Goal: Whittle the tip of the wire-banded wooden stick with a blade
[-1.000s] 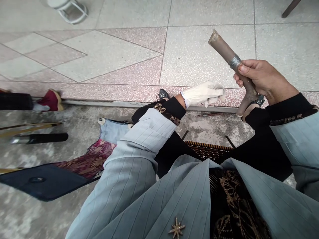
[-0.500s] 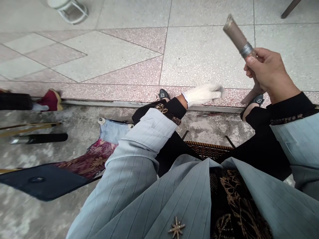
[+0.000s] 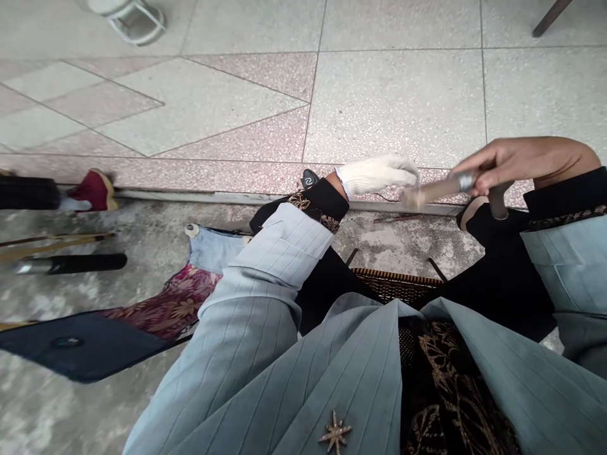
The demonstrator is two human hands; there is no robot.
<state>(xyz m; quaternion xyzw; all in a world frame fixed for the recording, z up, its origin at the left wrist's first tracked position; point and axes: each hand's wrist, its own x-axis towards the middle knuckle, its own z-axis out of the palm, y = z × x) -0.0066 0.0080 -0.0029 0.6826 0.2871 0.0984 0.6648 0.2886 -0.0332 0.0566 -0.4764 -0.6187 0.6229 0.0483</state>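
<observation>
My left hand, in a white knitted glove, is low over the pink-speckled edge of the raised tiled floor. Its fingers are curled together, and whatever they pinch is hidden. My bare right hand is closed around a brown wooden tool with silvery wire wound around it. The tool's far end, blurred by motion, points left and comes close to the fingers of my glove. Another brown part of it shows below my right hand. I cannot tell whether the tool touches anything.
A wicker seat shows between my knees. At left are a folding chair with cloth over it, a black-handled object and another person's red shoe. A white stool stands at the back. A step edge runs across.
My right hand has brought the wooden tool down from its raised position, swinging its end to the left toward my gloved hand. My left hand has shifted slightly left.
</observation>
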